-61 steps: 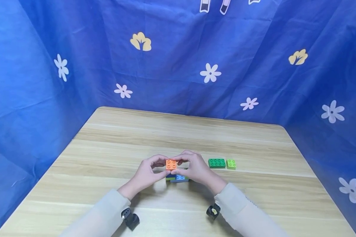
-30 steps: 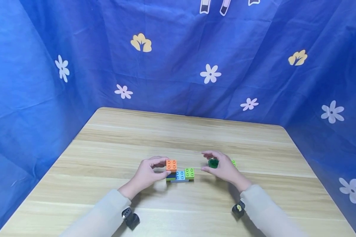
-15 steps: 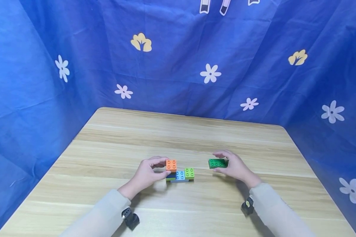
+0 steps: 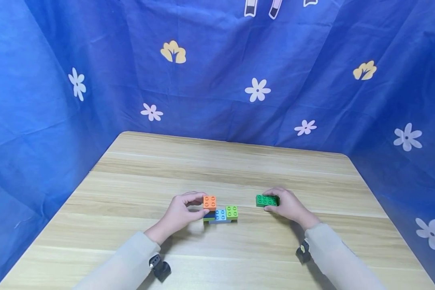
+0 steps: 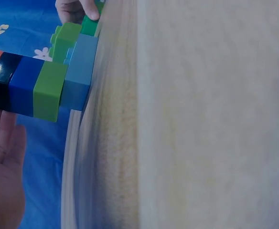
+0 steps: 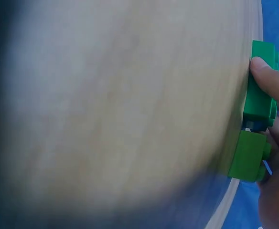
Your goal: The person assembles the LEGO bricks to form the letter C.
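My left hand (image 4: 180, 211) pinches the orange toy building brick (image 4: 209, 201) between thumb and fingers. In the left wrist view this brick tops a stack with a black brick (image 5: 5, 74), a dark blue brick (image 5: 25, 86) and a lime green brick (image 5: 49, 90). Below them lies a light blue brick (image 4: 220, 215), which carries another lime green brick (image 4: 231, 212) at its right end. Farther right, my right hand (image 4: 289, 206) grips the dark green brick (image 4: 264, 200), thumb on its near side. A loose lime green brick (image 6: 248, 156), under that hand, shows in the right wrist view.
A wooden table (image 4: 217, 257) bears all the bricks. Blue cloth (image 4: 217, 72) with flower prints hangs behind it and at both sides. A black wrist camera (image 4: 159, 268) sits on the left sleeve, another black camera (image 4: 303, 253) on the right.
My right hand has left the orange brick, moved right and taken hold of the dark green brick, its fingers closing in. The left hand stays at the orange brick.
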